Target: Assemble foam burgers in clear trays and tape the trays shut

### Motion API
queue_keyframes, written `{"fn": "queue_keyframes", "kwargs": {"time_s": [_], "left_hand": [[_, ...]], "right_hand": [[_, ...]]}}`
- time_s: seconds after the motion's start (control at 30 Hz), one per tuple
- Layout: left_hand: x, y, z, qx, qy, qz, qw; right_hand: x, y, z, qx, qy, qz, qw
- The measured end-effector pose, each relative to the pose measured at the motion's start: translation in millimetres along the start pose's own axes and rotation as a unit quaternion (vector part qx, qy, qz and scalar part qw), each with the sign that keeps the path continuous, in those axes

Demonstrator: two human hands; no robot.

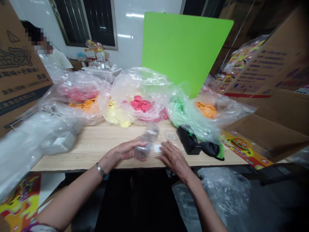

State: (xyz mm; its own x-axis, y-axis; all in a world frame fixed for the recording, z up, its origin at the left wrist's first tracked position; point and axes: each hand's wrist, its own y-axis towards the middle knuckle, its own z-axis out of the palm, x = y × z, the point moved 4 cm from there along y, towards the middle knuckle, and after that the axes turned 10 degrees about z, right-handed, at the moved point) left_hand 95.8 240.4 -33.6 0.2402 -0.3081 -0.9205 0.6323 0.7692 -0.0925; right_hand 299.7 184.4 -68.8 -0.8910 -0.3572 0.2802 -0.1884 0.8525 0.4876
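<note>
My left hand (126, 149) rests on the wooden table (96, 145) with its fingers curled round a small clear plastic container (143, 150). A second clear container (151, 131) stands just behind it. Beside them, my right hand (174, 158) lies palm down with its fingers stretched out; its fingertips touch a small white piece (157, 148) next to the held container. A small clear square piece (171, 136) lies just beyond my right hand. A watch band sits on my left wrist.
Open plastic bags hold pink (140, 104), yellow (118, 117), orange (206, 110) and green (180, 106) pieces along the table's back. A black tape dispenser (188, 140) sits right of my hands. A green board (183, 48) stands behind. Cardboard boxes flank both sides. A person sits far left.
</note>
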Motion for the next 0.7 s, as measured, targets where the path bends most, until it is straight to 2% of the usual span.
{"fn": "queue_keyframes", "kwargs": {"time_s": [0.07,0.17,0.33,0.43,0.6,0.63,0.7], "left_hand": [[3.5,-4.6,8.8,-0.005,-0.005,0.019,1.000],[6.2,-15.6,18.6,-0.039,-0.007,0.056,0.998],[5.4,-34.1,24.8,-0.106,-0.023,0.105,0.989],[2.4,-42.8,19.9,-0.122,-0.020,0.132,0.983],[0.2,-58.5,4.4,-0.137,-0.016,0.125,0.983],[-0.2,-62.2,1.3,-0.139,-0.017,0.126,0.982],[-1.0,-70.0,-4.5,-0.143,-0.017,0.129,0.981]], "right_hand": [[5.8,-3.6,-15.5,-0.025,0.034,0.018,0.999],[33.0,0.2,-29.0,-0.018,0.129,0.042,0.991],[85.0,18.7,-17.5,0.010,0.255,-0.001,0.967],[92.9,25.9,-5.7,0.025,0.310,0.003,0.950],[91.0,25.9,3.4,0.087,0.402,0.058,0.910],[92.0,25.5,3.2,0.090,0.409,0.054,0.907],[96.7,25.4,2.8,0.098,0.379,0.018,0.920]]}}
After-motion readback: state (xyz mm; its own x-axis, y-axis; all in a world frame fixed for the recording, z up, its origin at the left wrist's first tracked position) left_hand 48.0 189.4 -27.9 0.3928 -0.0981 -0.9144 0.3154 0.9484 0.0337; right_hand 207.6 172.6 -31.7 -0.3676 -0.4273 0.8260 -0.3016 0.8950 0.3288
